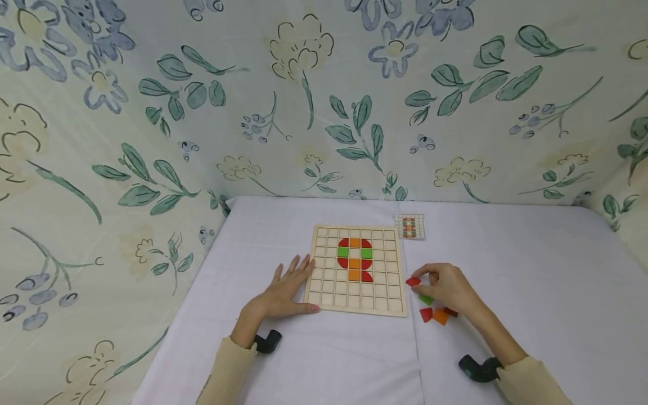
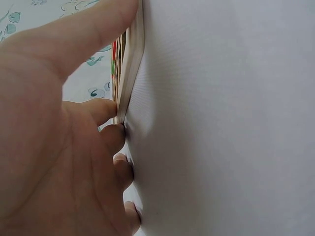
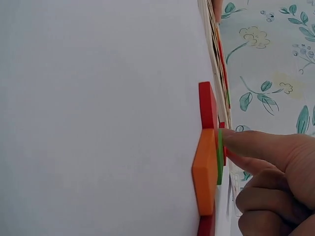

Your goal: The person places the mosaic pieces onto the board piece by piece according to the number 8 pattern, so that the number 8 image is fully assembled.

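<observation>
Right hand pinches a red piece beside the gridded board

A square wooden board (image 1: 324,292) marked with a grid lies flat on a table (image 1: 354,360) spread with white cloth; the left hand (image 1: 281,292) rests at its left side, fingers spread and extended, with fingertips touching the edge and the thumb at the near left corner; the right hand (image 1: 448,288) is just off the board's right side, thumb and forefinger pinching a red piece (image 1: 413,282), the other fingers curled in; whether that piece touches the table is hard to tell.

Near the pinch lie a green piece (image 1: 426,300), a second red piece (image 1: 426,315), an orange piece (image 1: 441,316) and a dark red piece (image 1: 451,312) partly covered by the hand; the right wrist view shows the orange one touching its red neighbour.

On the board, coloured pieces (image 1: 355,264) sit in four rows: red, orange, red; green on either side of a bare square; red, orange, red again; then orange and red; a small card (image 1: 409,226) printed with a coloured pattern lies by the far right corner; behind the table hangs a flowered cloth (image 1: 304,140).
</observation>
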`<state>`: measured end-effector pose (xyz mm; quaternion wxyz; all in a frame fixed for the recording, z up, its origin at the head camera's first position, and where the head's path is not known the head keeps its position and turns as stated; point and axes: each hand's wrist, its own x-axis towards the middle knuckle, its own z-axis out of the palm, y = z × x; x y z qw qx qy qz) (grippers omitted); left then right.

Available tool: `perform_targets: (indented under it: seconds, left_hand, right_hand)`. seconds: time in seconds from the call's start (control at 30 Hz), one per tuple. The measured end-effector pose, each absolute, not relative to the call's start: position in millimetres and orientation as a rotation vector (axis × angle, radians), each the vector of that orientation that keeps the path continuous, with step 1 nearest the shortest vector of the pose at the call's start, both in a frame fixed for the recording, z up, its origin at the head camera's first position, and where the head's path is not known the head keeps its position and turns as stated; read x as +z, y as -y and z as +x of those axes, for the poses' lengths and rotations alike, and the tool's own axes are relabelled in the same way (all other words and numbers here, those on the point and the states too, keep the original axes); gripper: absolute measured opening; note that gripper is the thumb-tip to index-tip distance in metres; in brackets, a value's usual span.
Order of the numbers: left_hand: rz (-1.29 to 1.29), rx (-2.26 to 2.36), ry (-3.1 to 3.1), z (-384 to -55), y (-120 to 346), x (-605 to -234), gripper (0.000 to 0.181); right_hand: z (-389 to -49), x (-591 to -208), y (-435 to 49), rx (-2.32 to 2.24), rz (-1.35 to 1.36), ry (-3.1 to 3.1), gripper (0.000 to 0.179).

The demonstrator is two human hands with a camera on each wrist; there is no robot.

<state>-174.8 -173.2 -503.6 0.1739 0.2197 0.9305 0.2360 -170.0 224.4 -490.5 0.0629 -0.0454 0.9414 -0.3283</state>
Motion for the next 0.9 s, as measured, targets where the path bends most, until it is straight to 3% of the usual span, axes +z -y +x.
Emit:
perform_targets:
  seconds: [0.9]
  left_hand:
    - [0.628,0.677,-2.632,-173.2,173.5,-501.1,0.111]
  right_hand:
    - [-173.2,-491.2,-231.0,-1.047,-0.136,-2.868,0.031]
